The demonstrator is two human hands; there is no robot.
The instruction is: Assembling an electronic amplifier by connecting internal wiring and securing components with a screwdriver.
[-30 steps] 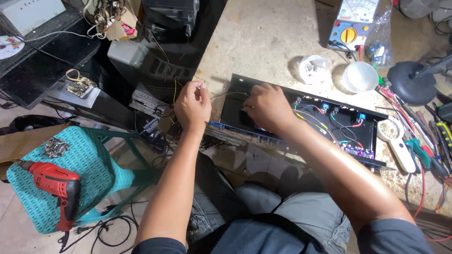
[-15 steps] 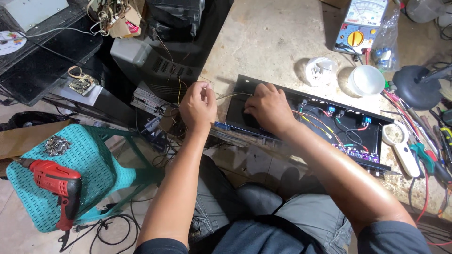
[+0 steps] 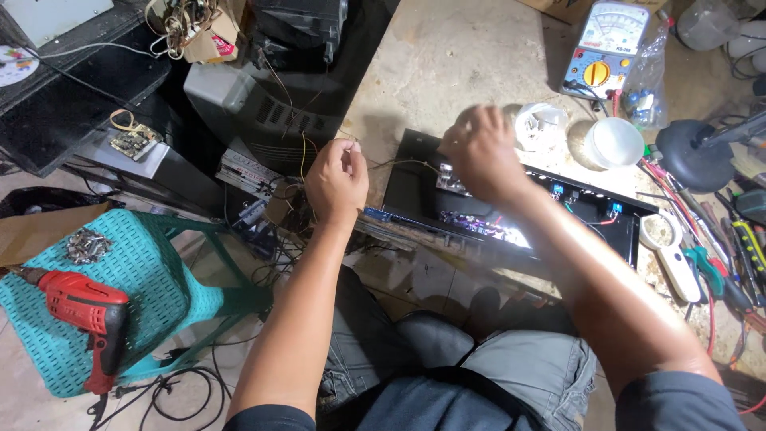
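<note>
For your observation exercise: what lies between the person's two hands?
In the head view, a thin wire runs from the left hand towards the right hand, over the open black chassis.

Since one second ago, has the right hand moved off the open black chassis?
Yes. The right hand has lifted from flat on the open black chassis and shifted toward its far edge, nearer the white plastic cup.

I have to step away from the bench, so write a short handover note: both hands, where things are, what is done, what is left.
Left hand: pinched shut on a thin wire, held left of the open black chassis.
Right hand: raised above the chassis, blurred; grip unclear.
Chassis lies on the workbench, lid off, circuit boards exposed. Multimeter behind it, hand tools at right, red drill on teal stool.
Done: chassis opened.
Left: chassis remains open, wire loose.
</note>
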